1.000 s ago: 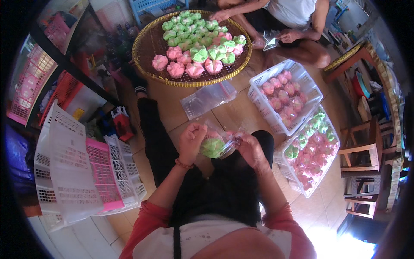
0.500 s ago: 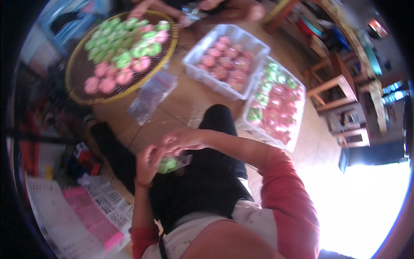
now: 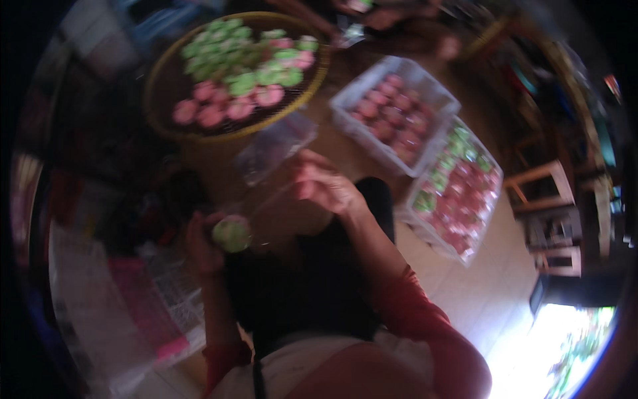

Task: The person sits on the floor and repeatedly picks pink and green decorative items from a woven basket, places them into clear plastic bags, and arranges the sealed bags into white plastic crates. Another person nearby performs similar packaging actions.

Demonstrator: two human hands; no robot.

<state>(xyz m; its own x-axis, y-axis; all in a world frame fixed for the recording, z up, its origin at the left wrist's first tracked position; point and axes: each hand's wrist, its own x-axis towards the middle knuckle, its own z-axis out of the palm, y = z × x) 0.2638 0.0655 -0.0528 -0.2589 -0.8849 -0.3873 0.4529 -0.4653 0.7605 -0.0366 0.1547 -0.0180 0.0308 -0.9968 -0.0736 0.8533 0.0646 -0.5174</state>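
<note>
My left hand point(image 3: 205, 243) is closed around the edge of a pale green round cake point(image 3: 232, 234), which seems wrapped in clear plastic and sits above my left thigh. My right hand point(image 3: 325, 186) is raised over my knee, its fingers pinched and blurred. A faint see-through strip runs from near the cake toward those fingertips, but what they grip cannot be made out. On the floor just beyond my right hand lies a stack of clear plastic bags point(image 3: 274, 147).
A round woven tray point(image 3: 159, 123) of green and pink cakes stands at the far left. Right of it are a white crate point(image 3: 342, 110) of pink wrapped cakes and another crate point(image 3: 425, 234) of green and pink ones. Another person's arm point(image 3: 309, 16) reaches near the tray. Printed sheets point(image 3: 83, 299) lie at left.
My hands were together over my lap; they have drawn apart, the right one forward and right, the left one leftward with the green cake. The whole view has shifted and darkened.
</note>
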